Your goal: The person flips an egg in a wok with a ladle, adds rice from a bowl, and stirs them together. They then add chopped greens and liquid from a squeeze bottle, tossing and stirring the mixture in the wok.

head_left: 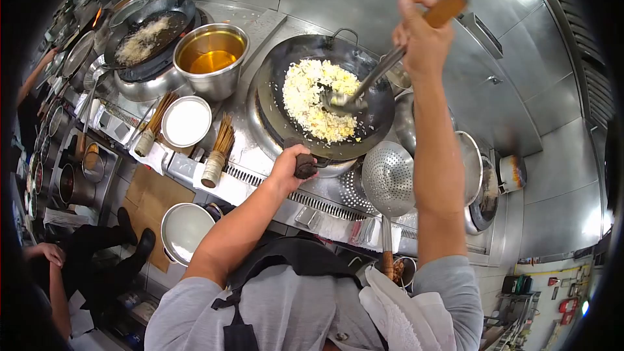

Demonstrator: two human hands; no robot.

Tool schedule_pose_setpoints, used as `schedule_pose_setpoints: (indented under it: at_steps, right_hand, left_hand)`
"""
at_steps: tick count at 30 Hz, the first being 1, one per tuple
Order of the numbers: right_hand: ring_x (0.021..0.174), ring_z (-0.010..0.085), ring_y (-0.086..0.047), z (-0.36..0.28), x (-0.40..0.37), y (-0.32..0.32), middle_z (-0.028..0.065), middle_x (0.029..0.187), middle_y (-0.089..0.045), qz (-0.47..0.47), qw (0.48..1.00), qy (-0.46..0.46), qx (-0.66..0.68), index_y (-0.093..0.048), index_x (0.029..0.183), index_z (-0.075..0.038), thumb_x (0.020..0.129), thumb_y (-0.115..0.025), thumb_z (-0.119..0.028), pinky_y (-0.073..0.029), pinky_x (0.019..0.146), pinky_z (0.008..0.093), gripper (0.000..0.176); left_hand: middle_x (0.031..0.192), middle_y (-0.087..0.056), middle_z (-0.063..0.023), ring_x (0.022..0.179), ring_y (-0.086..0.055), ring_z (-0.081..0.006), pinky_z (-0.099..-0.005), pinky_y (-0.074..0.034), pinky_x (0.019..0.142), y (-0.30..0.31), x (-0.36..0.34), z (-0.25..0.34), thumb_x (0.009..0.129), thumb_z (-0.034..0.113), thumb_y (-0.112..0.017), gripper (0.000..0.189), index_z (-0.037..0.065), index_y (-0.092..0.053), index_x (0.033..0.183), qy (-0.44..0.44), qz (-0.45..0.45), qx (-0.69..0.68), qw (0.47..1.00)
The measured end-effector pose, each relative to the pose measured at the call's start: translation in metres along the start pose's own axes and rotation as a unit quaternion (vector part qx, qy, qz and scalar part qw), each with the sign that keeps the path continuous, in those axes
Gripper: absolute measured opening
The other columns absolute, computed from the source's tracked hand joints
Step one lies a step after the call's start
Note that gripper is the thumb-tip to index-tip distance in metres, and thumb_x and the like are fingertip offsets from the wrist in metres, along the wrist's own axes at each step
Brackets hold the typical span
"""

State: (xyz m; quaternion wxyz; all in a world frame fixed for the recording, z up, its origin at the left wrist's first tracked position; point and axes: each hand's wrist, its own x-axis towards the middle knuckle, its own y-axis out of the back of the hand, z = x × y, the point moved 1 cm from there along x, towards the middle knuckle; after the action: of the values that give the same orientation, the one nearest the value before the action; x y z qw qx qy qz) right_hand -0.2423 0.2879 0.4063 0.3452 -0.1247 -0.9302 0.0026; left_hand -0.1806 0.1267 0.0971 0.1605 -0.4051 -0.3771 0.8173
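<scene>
A large black wok [273,110] sits on the burner in front of me, holding fried rice [318,94] with yellow bits of egg in it. My left hand [290,166] is closed around a dark cloth-like wrap at the wok's near handle. Above the wok's right side, my right hand [426,39] grips the wooden handle of a wok ladle [377,73]. The ladle's metal bowl rests in the rice, right of the middle. Which part of the wrap covers the handle is hidden by my fingers.
Left of the wok stand a steel pot [237,58] of amber oil, a white bowl [186,120] and bamboo brushes [221,149]. A second wok [179,10] holds food farther left. A perforated strainer [389,179] lies at the near right. Another person's hands [49,253] show at lower left.
</scene>
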Motion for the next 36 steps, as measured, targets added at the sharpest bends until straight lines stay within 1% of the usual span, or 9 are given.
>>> schedule_pose_setpoints:
  at_steps: [2,5,10,13,18,23,31,34,36]
  right_hand:
    - [0.044,0.0096,-0.046,-0.001,-0.008,0.001,0.0035,0.063,-0.055,0.032,0.994,0.085,0.064,-0.059,0.092,0.001,0.085,-0.070,-0.007,-0.040,0.044,0.0256,0.015]
    - [0.045,0.0090,-0.046,0.082,-0.048,0.005,0.0029,0.063,-0.055,0.014,0.996,0.019,0.089,-0.059,0.091,0.002,0.085,-0.071,-0.010,-0.040,0.045,0.0255,0.018]
    - [0.046,0.0084,-0.046,-0.005,-0.035,-0.009,0.0029,0.062,-0.056,-0.053,0.996,-0.073,-0.010,-0.061,0.098,0.005,0.085,-0.072,-0.009,-0.038,0.045,0.0247,0.022]
    - [0.044,0.0078,-0.044,-0.064,-0.057,-0.017,0.0017,0.058,-0.053,-0.027,0.999,0.022,0.004,-0.061,0.098,0.006,0.084,-0.073,-0.009,-0.036,0.044,0.0243,0.024]
    - [0.041,0.0078,-0.042,0.042,-0.023,-0.004,0.0011,0.055,-0.051,0.140,0.990,-0.005,0.015,-0.061,0.097,0.003,0.087,-0.068,-0.007,-0.035,0.041,0.0243,0.016]
    - [0.045,0.0093,-0.044,0.035,-0.055,-0.034,0.0029,0.061,-0.052,0.072,0.996,0.038,0.025,-0.059,0.099,0.002,0.087,-0.068,-0.006,-0.038,0.044,0.0265,0.017]
    - [0.047,0.0087,-0.049,0.039,-0.018,0.041,0.0011,0.059,-0.053,0.079,0.993,-0.025,-0.084,-0.062,0.093,0.002,0.084,-0.068,-0.002,-0.039,0.043,0.0230,0.013]
    - [0.045,0.0107,-0.048,0.038,0.033,0.086,0.0018,0.057,-0.051,0.225,0.971,0.076,0.038,-0.061,0.094,0.002,0.084,-0.066,0.000,-0.042,0.043,0.0259,0.011]
    - [0.043,0.0113,-0.046,0.056,0.010,0.084,0.0025,0.055,-0.050,0.196,0.974,0.106,0.031,-0.060,0.094,0.002,0.085,-0.064,0.000,-0.042,0.042,0.0276,0.010]
  left_hand:
    - [0.082,-0.064,-0.0099,0.074,-0.063,-0.0225,-0.0436,-0.055,0.073,0.001,0.000,-0.001,0.079,0.018,-0.061,0.015,0.008,-0.058,0.089,-0.006,0.004,-0.006,1.000]
    - [0.082,-0.064,-0.0095,0.073,-0.063,-0.0223,-0.0438,-0.055,0.073,-0.002,-0.003,-0.002,0.079,0.019,-0.061,0.015,0.008,-0.059,0.089,-0.008,0.004,0.003,1.000]
    - [0.080,-0.063,-0.0089,0.073,-0.063,-0.0222,-0.0437,-0.055,0.071,-0.001,-0.001,-0.002,0.079,0.019,-0.062,0.017,0.008,-0.058,0.091,-0.005,0.001,0.007,1.000]
    - [0.080,-0.063,-0.0093,0.074,-0.063,-0.0225,-0.0435,-0.055,0.072,-0.002,-0.002,-0.002,0.079,0.019,-0.061,0.017,0.007,-0.058,0.091,-0.008,0.006,0.001,1.000]
    - [0.081,-0.063,-0.0093,0.074,-0.063,-0.0232,-0.0447,-0.055,0.073,0.000,-0.001,-0.001,0.078,0.018,-0.063,0.016,0.008,-0.056,0.089,-0.006,0.001,0.001,1.000]
    - [0.083,-0.064,-0.0103,0.076,-0.063,-0.0233,-0.0436,-0.056,0.072,0.000,-0.005,0.000,0.079,0.020,-0.062,0.017,0.008,-0.056,0.090,-0.009,0.017,0.013,1.000]
    - [0.083,-0.063,-0.0110,0.074,-0.063,-0.0230,-0.0432,-0.056,0.070,0.005,-0.001,-0.006,0.080,0.019,-0.061,0.020,0.006,-0.056,0.094,-0.016,-0.011,-0.003,1.000]
    - [0.083,-0.063,-0.0110,0.073,-0.063,-0.0228,-0.0436,-0.056,0.069,-0.002,-0.001,-0.001,0.080,0.019,-0.061,0.021,0.006,-0.056,0.095,-0.022,-0.006,-0.010,1.000]
    - [0.082,-0.063,-0.0102,0.073,-0.064,-0.0222,-0.0439,-0.056,0.069,-0.003,-0.003,-0.002,0.079,0.019,-0.062,0.021,0.007,-0.056,0.094,-0.013,0.005,-0.009,1.000]
